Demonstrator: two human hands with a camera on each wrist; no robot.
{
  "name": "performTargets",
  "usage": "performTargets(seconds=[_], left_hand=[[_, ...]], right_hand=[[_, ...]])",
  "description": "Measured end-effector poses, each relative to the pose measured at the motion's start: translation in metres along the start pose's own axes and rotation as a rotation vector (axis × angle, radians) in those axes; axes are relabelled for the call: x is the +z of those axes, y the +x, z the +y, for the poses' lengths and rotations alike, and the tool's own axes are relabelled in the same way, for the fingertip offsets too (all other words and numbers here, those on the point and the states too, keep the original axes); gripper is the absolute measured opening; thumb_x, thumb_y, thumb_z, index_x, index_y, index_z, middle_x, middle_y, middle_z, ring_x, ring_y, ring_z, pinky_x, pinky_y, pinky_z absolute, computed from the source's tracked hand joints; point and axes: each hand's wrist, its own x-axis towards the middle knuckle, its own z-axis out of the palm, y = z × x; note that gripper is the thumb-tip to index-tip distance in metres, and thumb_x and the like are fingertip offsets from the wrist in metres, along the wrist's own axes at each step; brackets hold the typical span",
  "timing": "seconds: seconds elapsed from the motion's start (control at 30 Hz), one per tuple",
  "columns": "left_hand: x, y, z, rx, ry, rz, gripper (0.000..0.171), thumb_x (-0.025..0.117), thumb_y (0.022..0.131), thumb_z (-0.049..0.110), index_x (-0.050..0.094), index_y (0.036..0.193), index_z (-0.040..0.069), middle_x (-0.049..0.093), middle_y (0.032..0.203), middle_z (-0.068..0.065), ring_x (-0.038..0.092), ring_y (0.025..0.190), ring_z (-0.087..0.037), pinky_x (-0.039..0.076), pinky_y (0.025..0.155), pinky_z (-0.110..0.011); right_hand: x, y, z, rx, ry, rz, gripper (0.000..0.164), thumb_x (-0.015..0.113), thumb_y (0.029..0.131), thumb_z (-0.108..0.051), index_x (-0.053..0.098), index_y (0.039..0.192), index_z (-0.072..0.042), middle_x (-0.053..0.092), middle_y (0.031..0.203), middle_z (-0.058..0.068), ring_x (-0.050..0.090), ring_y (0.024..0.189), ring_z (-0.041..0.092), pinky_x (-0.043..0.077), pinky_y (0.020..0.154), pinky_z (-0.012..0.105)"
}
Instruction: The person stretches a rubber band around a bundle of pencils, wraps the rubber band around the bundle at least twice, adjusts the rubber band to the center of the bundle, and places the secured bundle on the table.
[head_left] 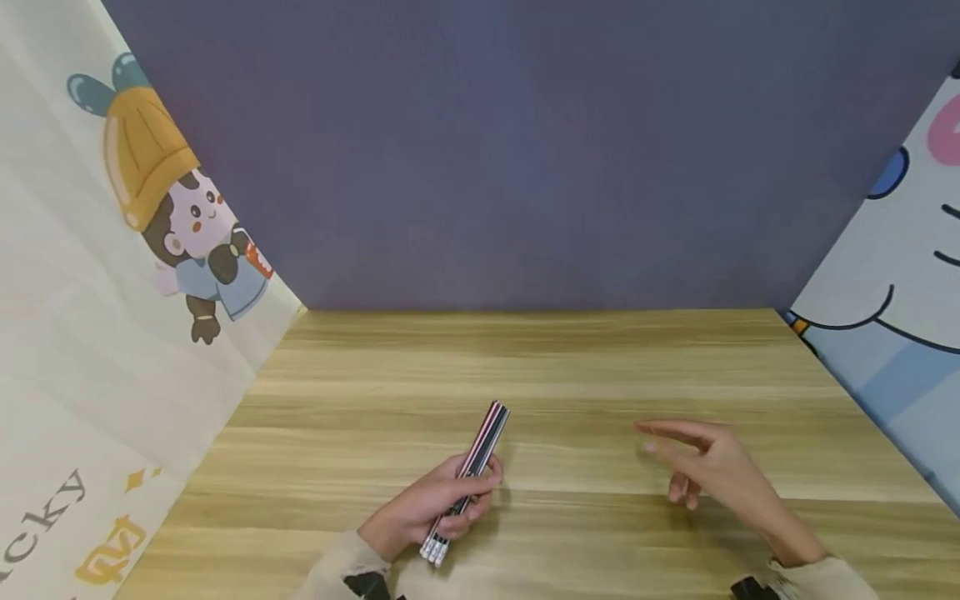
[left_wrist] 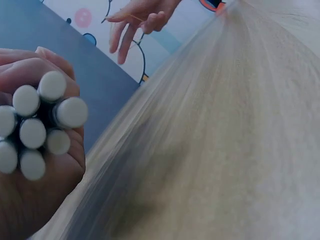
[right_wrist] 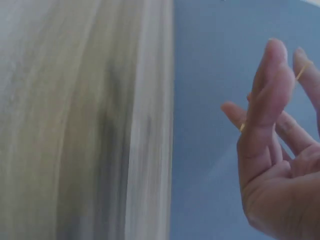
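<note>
My left hand (head_left: 431, 502) grips a bundle of several thin pencils (head_left: 486, 440) with dark, white and pink striped barrels. The bundle slants up and away, with its far ends past my thumb. In the left wrist view, the pencils' round white ends (left_wrist: 33, 133) cluster beside my curled fingers. Apart from it, to the right, my right hand (head_left: 716, 471) hovers above the table with its fingers spread. A thin yellow rubber band (right_wrist: 303, 70) is looped over fingers of that hand, mostly hidden behind them in the right wrist view.
Both hands are over a wood-grain table (head_left: 570, 358). A dark blue-grey panel (head_left: 525, 150) rises at its back edge. A cartoon-printed white sheet (head_left: 67, 275) borders the left side, and another printed sheet (head_left: 900, 308) the right.
</note>
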Motion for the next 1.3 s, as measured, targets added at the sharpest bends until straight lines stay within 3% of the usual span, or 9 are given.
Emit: performTargets(seconds=[0.1, 0.27, 0.37, 0.53, 0.8, 0.9, 1.1, 1.3], left_hand=[[0.001, 0.000, 0.001, -0.016, 0.014, -0.017, 0.013, 0.046, 0.106, 0.017, 0.043, 0.116, 0.010, 0.051, 0.064, 0.006, 0.040, 0.038, 0.003, 0.028, 0.030, -0.015], [0.002, -0.001, 0.000, -0.030, 0.027, -0.042, 0.013, 0.047, 0.106, 0.016, 0.043, 0.116, 0.009, 0.051, 0.065, 0.005, 0.040, 0.038, 0.002, 0.028, 0.029, -0.016], [0.003, -0.001, 0.000, -0.043, 0.034, -0.056, 0.015, 0.048, 0.106, 0.017, 0.042, 0.117, 0.010, 0.052, 0.065, 0.004, 0.040, 0.037, 0.003, 0.028, 0.029, -0.016], [0.005, -0.002, -0.001, -0.046, 0.033, -0.100, 0.013, 0.045, 0.107, 0.017, 0.043, 0.118, 0.012, 0.053, 0.066, 0.005, 0.038, 0.037, 0.003, 0.027, 0.029, -0.017], [0.010, -0.001, -0.004, -0.051, 0.053, -0.143, 0.009, 0.041, 0.108, 0.017, 0.045, 0.115, 0.013, 0.052, 0.065, 0.006, 0.034, 0.035, 0.002, 0.022, 0.027, -0.020], [0.012, 0.000, -0.005, -0.076, 0.061, -0.146, 0.010, 0.040, 0.109, 0.020, 0.045, 0.112, 0.013, 0.052, 0.064, 0.006, 0.034, 0.033, 0.002, 0.021, 0.026, -0.020], [0.016, 0.001, -0.008, -0.108, 0.072, -0.181, 0.036, 0.037, 0.110, 0.020, 0.029, 0.114, -0.015, 0.053, 0.065, 0.006, 0.034, 0.033, 0.002, 0.022, 0.026, -0.020], [0.016, 0.000, -0.007, -0.090, 0.076, -0.190, 0.043, 0.035, 0.110, 0.021, 0.025, 0.118, -0.020, 0.052, 0.066, 0.006, 0.033, 0.034, 0.002, 0.022, 0.027, -0.020]], right_hand=[[0.012, 0.008, -0.007, 0.033, -0.080, -0.064, 0.053, 0.069, 0.096, -0.030, 0.054, 0.141, -0.006, 0.070, 0.083, 0.024, 0.064, 0.050, 0.034, 0.053, 0.039, 0.045], [0.034, 0.027, -0.022, -0.001, -0.154, -0.166, 0.054, 0.073, 0.091, -0.035, 0.056, 0.139, -0.015, 0.062, 0.130, 0.022, 0.063, 0.047, 0.033, 0.051, 0.036, 0.043], [0.046, 0.039, -0.033, -0.063, -0.202, -0.210, 0.053, 0.074, 0.090, -0.039, 0.055, 0.138, -0.025, 0.056, 0.140, 0.017, 0.061, 0.046, 0.036, 0.049, 0.034, 0.043], [0.064, 0.055, -0.047, -0.138, -0.243, -0.248, 0.052, 0.075, 0.089, -0.040, 0.054, 0.136, -0.033, 0.060, 0.135, 0.013, 0.060, 0.044, 0.039, 0.050, 0.035, 0.046], [0.086, 0.068, -0.055, -0.224, -0.210, -0.289, 0.048, 0.076, 0.089, -0.036, 0.058, 0.131, -0.021, 0.066, 0.125, 0.014, 0.056, 0.041, 0.042, 0.051, 0.037, 0.050], [0.091, 0.069, -0.056, -0.235, -0.207, -0.284, 0.043, 0.076, 0.088, -0.037, 0.061, 0.126, -0.022, 0.068, 0.119, 0.013, 0.055, 0.038, 0.040, 0.050, 0.036, 0.050], [0.100, 0.071, -0.055, -0.264, -0.225, -0.294, 0.037, 0.077, 0.086, -0.041, 0.064, 0.117, -0.024, 0.071, 0.107, 0.006, 0.054, 0.035, 0.024, 0.049, 0.034, 0.047], [0.102, 0.070, -0.052, -0.253, -0.221, -0.322, 0.033, 0.076, 0.088, -0.042, 0.068, 0.113, -0.024, 0.072, 0.098, 0.000, 0.053, 0.035, 0.026, 0.049, 0.033, 0.047]])
